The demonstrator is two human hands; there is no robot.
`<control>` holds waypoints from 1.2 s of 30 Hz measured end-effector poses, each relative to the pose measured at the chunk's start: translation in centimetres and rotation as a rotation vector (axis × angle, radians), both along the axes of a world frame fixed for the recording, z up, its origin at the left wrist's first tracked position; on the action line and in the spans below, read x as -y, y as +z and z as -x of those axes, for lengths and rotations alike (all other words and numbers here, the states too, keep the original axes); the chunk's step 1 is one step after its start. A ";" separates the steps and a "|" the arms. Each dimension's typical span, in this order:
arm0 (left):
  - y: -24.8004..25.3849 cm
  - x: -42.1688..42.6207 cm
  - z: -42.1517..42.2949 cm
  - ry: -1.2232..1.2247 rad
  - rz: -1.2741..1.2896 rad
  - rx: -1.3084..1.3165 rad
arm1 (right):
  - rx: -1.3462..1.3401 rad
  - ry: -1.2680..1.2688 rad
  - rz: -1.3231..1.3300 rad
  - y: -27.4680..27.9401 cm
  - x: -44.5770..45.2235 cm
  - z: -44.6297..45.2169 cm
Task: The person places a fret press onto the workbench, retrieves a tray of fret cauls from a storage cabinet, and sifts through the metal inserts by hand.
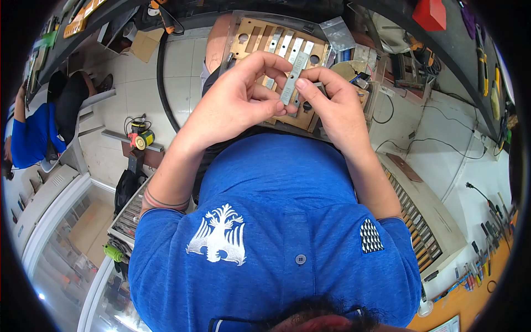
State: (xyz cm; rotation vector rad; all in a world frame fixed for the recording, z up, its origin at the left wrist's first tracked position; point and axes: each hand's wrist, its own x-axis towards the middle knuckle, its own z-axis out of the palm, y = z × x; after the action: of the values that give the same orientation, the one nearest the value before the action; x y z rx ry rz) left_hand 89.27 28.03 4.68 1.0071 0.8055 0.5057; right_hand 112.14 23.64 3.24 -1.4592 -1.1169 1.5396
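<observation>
A flat grey metal bar (pixel 289 88) with stamped characters and a small hole is held tilted above a wooden slotted tray (pixel 243 29). My left hand (pixel 251 91) has its fingers curled round the bar's left edge and lower end, with the thumb near that end. On the other side, my right hand (pixel 332 97) pinches the bar between thumb and bent fingers, the thumb lying on its face. More metal bars (pixel 286 41) rest in the tray's slots beneath. My hands hide part of the tray, and the stamping is too small to read fully.
A plastic bag (pixel 337 34) lies beyond the tray. A transparent box (pixel 398 94) stands at the right, near cables. A red and yellow power tool (pixel 141 136) is at the left, with a dark hose (pixel 162 83) nearby. Another person in blue (pixel 34 135) is at far left.
</observation>
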 end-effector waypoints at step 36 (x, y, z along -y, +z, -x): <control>-4.2 -3.9 0.8 0.229 -0.779 -0.937 | 0.330 0.140 -0.077 -1.0 1.7 -0.1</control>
State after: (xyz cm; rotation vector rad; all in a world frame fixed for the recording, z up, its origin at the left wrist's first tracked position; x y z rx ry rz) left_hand 88.50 31.97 0.47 1.9449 1.6303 0.5499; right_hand 112.24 21.92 2.23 -1.6515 -1.4819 1.3609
